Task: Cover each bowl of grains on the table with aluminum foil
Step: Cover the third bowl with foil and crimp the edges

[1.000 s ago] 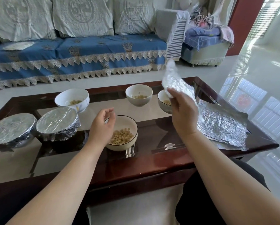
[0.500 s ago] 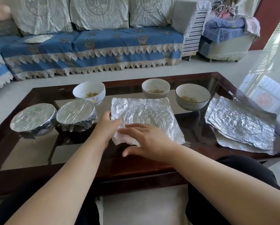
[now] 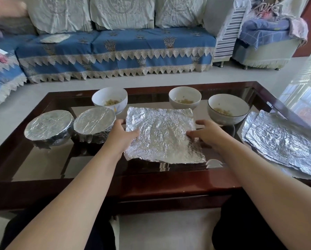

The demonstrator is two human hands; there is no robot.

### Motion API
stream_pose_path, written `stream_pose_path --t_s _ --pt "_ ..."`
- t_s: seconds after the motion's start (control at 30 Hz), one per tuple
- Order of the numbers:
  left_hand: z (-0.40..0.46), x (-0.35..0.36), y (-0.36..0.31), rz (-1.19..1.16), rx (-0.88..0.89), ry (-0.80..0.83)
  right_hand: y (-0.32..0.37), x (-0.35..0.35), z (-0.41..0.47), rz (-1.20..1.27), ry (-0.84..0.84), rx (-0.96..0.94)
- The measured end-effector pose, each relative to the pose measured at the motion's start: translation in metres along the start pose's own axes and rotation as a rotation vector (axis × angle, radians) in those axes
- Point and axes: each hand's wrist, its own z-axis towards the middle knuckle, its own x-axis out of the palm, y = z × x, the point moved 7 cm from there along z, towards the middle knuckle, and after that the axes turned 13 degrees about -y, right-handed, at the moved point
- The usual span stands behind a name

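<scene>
A crinkled foil sheet (image 3: 160,134) lies spread over the middle bowl, which it hides completely. My left hand (image 3: 120,136) rests against the sheet's left edge with the thumb on top of the foil. At the right edge, my right hand (image 3: 208,134) touches the foil with straight fingers. Two foil-covered bowls (image 3: 49,127) (image 3: 94,123) stand at the left. Three uncovered white bowls of grains stand behind: one at back left (image 3: 110,99), one at back centre (image 3: 185,98), and one with a dark rim to the right (image 3: 228,109).
A stack of spare foil sheets (image 3: 284,143) lies on the right end of the dark wood and glass coffee table (image 3: 151,184). A blue-covered sofa (image 3: 133,44) stands beyond the table. My knees are under the near edge.
One second ago my right hand held the foil up in the air over the open bowl. The sheet now lies over that bowl, and my hands have spread to its left and right edges.
</scene>
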Motion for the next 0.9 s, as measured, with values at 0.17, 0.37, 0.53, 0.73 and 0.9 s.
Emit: stream_pose_path --t_s 0.17,0.37,0.53,0.73,0.9 --pt "0.000 -0.002 -0.001 0.062 0.009 -0.001 0.002 0.004 -0.001 0.041 -0.009 -0.021" --pt "0.001 0.005 0.004 0.087 -0.059 0.047 -0.003 0.015 -0.005 0.273 0.089 0.068" --pt "0.003 0.008 0.012 0.076 -0.123 0.071 -0.002 0.018 -0.003 0.264 0.031 0.069" --pt "0.000 0.005 0.011 0.145 -0.044 0.067 -0.004 0.019 -0.008 0.290 0.082 0.130" --pt "-0.032 -0.001 -0.064 0.603 0.919 -0.308 -0.001 0.018 -0.011 0.317 0.083 0.114"
